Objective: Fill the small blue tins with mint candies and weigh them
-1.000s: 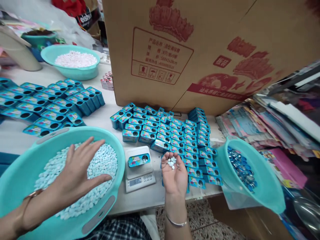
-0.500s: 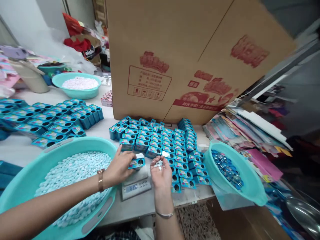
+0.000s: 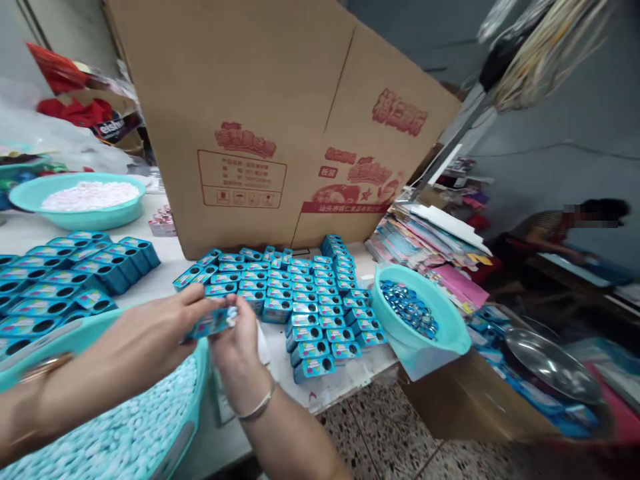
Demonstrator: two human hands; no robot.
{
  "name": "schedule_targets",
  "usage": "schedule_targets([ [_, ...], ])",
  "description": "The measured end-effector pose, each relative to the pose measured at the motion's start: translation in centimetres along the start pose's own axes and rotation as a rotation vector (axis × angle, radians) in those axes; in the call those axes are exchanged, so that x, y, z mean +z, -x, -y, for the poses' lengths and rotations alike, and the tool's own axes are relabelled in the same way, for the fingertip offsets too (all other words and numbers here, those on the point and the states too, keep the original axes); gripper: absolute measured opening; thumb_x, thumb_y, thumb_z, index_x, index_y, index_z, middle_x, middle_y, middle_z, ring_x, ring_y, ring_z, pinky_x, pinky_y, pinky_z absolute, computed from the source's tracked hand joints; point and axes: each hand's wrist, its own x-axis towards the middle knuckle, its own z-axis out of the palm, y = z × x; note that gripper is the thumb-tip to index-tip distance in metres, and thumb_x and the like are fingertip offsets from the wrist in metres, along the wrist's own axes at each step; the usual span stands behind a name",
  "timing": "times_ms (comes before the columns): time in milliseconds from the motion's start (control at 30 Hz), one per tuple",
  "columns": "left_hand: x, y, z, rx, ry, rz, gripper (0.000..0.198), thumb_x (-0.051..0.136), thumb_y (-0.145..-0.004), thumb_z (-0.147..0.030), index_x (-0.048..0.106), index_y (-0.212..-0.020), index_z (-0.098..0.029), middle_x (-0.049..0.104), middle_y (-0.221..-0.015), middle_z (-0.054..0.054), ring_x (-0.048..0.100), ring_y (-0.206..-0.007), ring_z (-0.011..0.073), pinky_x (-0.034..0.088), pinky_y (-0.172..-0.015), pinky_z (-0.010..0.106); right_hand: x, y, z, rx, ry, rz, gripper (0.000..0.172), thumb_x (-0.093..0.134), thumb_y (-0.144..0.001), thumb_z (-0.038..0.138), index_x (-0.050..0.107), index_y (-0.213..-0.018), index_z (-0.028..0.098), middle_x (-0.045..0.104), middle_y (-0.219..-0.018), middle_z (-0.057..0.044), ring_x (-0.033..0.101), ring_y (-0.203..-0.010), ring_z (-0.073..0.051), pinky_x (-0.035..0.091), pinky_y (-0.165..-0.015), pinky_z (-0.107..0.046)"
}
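Observation:
My left hand (image 3: 163,327) grips a small blue printed box (image 3: 206,325) and holds it tilted above the basin's edge. My right hand (image 3: 240,363) is cupped against the box's end, with a few small white candies (image 3: 231,317) showing at its fingers. Whether any candies are passing into the box is too blurred to tell. Below my left forearm is a large turquoise basin (image 3: 193,410) full of pale candies (image 3: 135,427). Part of a white scale (image 3: 223,403) shows behind my right wrist. Rows of blue boxes with round dark openings (image 3: 305,303) stand just beyond my hands.
A big cardboard carton (image 3: 240,87) rises behind the boxes. To the right, a turquoise basin (image 3: 453,333) holds blue, shiny pieces near the table edge. More blue boxes (image 3: 55,280) and a basin of pinkish candies (image 3: 30,197) sit left. Another person (image 3: 555,227) is at far right.
My hands have come together: the box in my left hand now meets my cupped right hand, which has turned and moved left. The view has swung to the right.

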Motion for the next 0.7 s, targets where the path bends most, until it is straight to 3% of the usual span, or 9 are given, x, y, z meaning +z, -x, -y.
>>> schedule_targets([
  [133,-1.6,3.8,2.5,-0.077,-0.059,0.016,0.036,0.046,-0.072,-0.019,0.062,-0.104,-0.028,0.062,-0.095,0.003,0.062,-0.067,0.0212,0.043,-0.055,0.030,2.2,0.9,-4.7,0.348,-0.208,-0.022,0.008,0.053,-0.078,0.026,0.055,-0.076,0.019,0.063,-0.066,-0.001,0.061,-0.063,-0.013,0.050,-0.061,-0.025],
  [267,-2.0,6.6,3.1,-0.143,-0.048,0.158,0.038,0.048,-0.072,-0.014,0.063,-0.104,-0.027,0.061,-0.097,0.006,0.063,-0.081,0.0238,0.046,-0.068,0.033,1.7,2.2,-9.4,0.411,-0.227,0.022,0.008,0.057,-0.075,0.025,0.059,-0.075,0.017,0.067,-0.073,-0.003,0.062,-0.069,-0.015,0.051,-0.063,-0.027],
  [400,-1.3,8.1,4.0,-0.182,-0.058,0.279,0.039,0.046,-0.072,-0.012,0.063,-0.105,-0.023,0.059,-0.098,0.008,0.063,-0.081,0.0246,0.045,-0.065,0.034,0.5,2.3,-12.9,0.466,-0.205,0.026,0.005,0.062,-0.070,0.023,0.059,-0.072,0.019,0.068,-0.076,-0.003,0.061,-0.070,-0.016,0.051,-0.063,-0.029],
  [500,-0.8,9.1,4.7,-0.182,-0.082,0.289,0.042,0.044,-0.070,-0.009,0.063,-0.106,-0.022,0.059,-0.096,0.009,0.062,-0.079,0.0256,0.044,-0.065,0.036,0.3,2.3,-13.9,0.476,-0.192,0.022,0.005,0.062,-0.069,0.022,0.059,-0.071,0.020,0.066,-0.071,-0.001,0.060,-0.069,-0.016,0.050,-0.061,-0.028],
  [700,-0.3,10.1,5.2,-0.197,-0.104,0.282,0.045,0.044,-0.069,-0.008,0.063,-0.106,-0.023,0.060,-0.095,0.008,0.063,-0.079,0.0263,0.044,-0.065,0.037,1.1,2.8,-13.1,0.492,-0.169,0.036,0.006,0.062,-0.069,0.022,0.056,-0.069,0.022,0.061,-0.065,0.001,0.057,-0.063,-0.014,0.047,-0.057,-0.026],
])
